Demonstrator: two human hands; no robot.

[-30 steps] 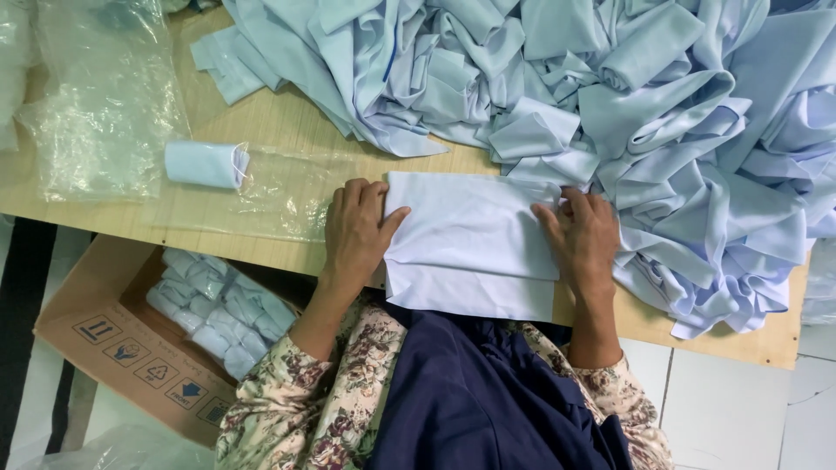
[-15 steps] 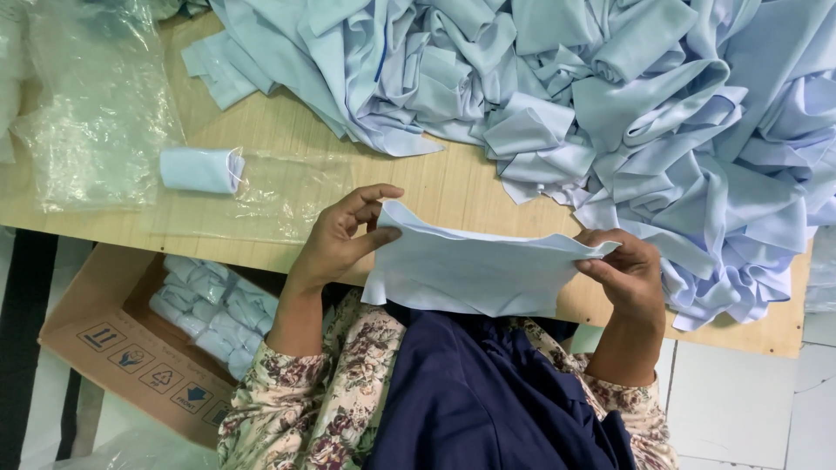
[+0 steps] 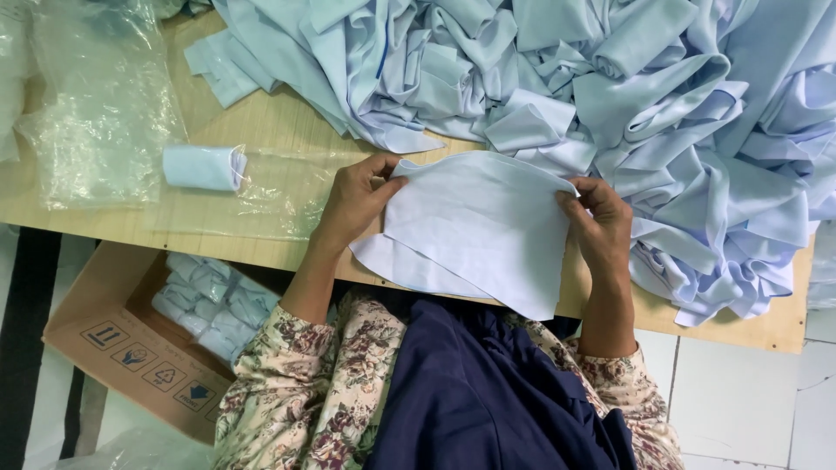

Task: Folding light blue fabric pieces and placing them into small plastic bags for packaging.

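A person seated at a wooden table [image 3: 261, 130] holds up a pale blue piece of cloth [image 3: 479, 231] with both bare hands, just above the table's near edge. The left hand [image 3: 353, 200] pinches the cloth's upper left corner, thumb and fingers closed on the fabric. The right hand [image 3: 596, 222] grips the upper right edge, fingers curled tight around it. The cloth hangs between the two hands in loose layers, its lower edge drooping over the table's edge toward the person's lap. Beyond the hands, a large heap of the same pale blue fabric [image 3: 610, 96] covers the far and right side of the table, crumpled and overlapping, and lies close to the right hand. To the left of the left hand, well apart from it, a small rolled bundle of pale blue cloth [image 3: 205, 167] lies on a sheet of clear plastic [image 3: 96, 113] spread over the table. Below the table on the left, an open cardboard box [image 3: 104, 322] sits on the floor, holding more rolled bundles [image 3: 209, 300] in clear wrapping. The person wears floral sleeves [image 3: 305, 392] and dark blue clothing [image 3: 488, 400].
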